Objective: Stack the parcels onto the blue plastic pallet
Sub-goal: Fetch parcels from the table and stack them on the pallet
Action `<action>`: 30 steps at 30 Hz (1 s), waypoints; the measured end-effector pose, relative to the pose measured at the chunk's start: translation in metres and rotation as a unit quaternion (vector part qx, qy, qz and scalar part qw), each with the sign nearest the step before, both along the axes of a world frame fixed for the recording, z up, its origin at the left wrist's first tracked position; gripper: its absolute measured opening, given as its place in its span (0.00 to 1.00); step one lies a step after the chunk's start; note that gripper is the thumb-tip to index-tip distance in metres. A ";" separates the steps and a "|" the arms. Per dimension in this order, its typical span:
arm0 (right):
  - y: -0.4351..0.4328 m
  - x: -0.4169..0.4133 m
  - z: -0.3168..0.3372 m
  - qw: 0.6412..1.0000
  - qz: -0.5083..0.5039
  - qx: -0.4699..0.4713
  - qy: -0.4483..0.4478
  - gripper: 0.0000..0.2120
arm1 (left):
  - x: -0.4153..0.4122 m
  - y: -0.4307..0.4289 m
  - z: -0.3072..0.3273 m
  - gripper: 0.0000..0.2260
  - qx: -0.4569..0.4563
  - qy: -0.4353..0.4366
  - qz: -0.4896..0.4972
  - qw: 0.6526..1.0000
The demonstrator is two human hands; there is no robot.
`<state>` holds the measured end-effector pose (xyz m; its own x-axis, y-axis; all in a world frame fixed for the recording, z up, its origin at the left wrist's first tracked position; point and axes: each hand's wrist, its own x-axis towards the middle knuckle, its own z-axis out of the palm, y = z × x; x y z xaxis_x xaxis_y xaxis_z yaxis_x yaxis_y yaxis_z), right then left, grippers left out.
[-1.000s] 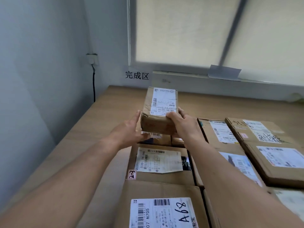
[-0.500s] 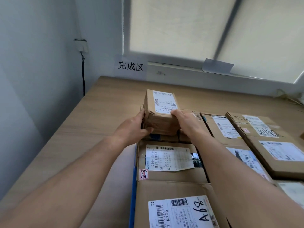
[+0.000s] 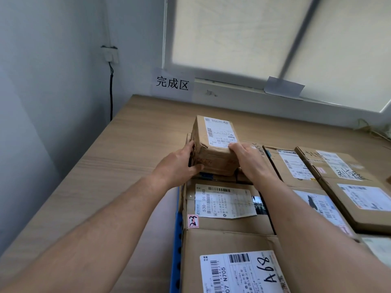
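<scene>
Grey walls [image 3: 53, 102] and a blind-covered window [image 3: 254, 39] close off the corner, with a paper sign [image 3: 172, 83] stuck below the sill. A wood-grain surface [image 3: 127, 144] runs from the person toward that window.

On it lies the blue plastic pallet [image 3: 177, 240], of which only a strip of the left edge shows. The rest is covered by a flat layer of cardboard parcels. Nearest the camera is the box marked A68 [image 3: 232, 271], and beyond it is a box with a loose white label [image 3: 226, 204].

The small parcel [image 3: 213, 149] sits on the layer's far left corner, directly ahead of both hands, one level up. Its long axis points away from the person toward the window, label upward. Whether its full weight is down on the boxes beneath cannot be told.

The left hand [image 3: 179, 166] grips its left side face, fingers curled against the cardboard. The right hand [image 3: 247, 159] grasps the near right corner, fingers over the top edge. Both are equally close, one on each flank, so any squaring-up would likely be a straight push or small twist along that axis.
</scene>
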<state>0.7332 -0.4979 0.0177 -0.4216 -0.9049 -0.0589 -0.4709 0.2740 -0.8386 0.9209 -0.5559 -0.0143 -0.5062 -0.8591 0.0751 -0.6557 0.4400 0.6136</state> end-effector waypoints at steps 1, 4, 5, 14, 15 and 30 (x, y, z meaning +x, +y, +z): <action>0.000 -0.001 0.000 1.000 0.001 0.002 0.004 0.23 | 0.000 0.001 0.002 0.35 0.000 0.002 0.000 1.000; 0.003 -0.005 0.003 1.000 0.010 0.004 0.012 0.26 | 0.000 0.007 0.010 0.39 0.001 0.003 0.000 1.000; 0.006 -0.007 0.005 1.000 0.011 0.000 0.017 0.28 | 0.001 0.009 0.014 0.40 0.000 0.000 0.005 1.000; 0.052 -0.037 0.033 0.961 -0.012 -0.049 0.271 0.24 | -0.021 0.042 0.060 0.39 -0.237 -0.032 0.104 0.966; 0.060 -0.043 0.036 0.954 -0.014 -0.056 0.294 0.22 | -0.029 0.048 0.065 0.36 -0.267 -0.021 0.109 0.957; 0.227 -0.174 0.050 0.895 -0.103 -0.081 0.427 0.16 | -0.217 0.196 0.064 0.21 -0.308 -0.038 0.030 0.950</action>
<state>0.5592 -0.2705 0.0674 -0.4090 -0.7711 0.4879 -0.9124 0.3359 -0.2339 0.7043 -0.3602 0.0502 -0.4818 -0.6912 0.5386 -0.7227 0.6611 0.2019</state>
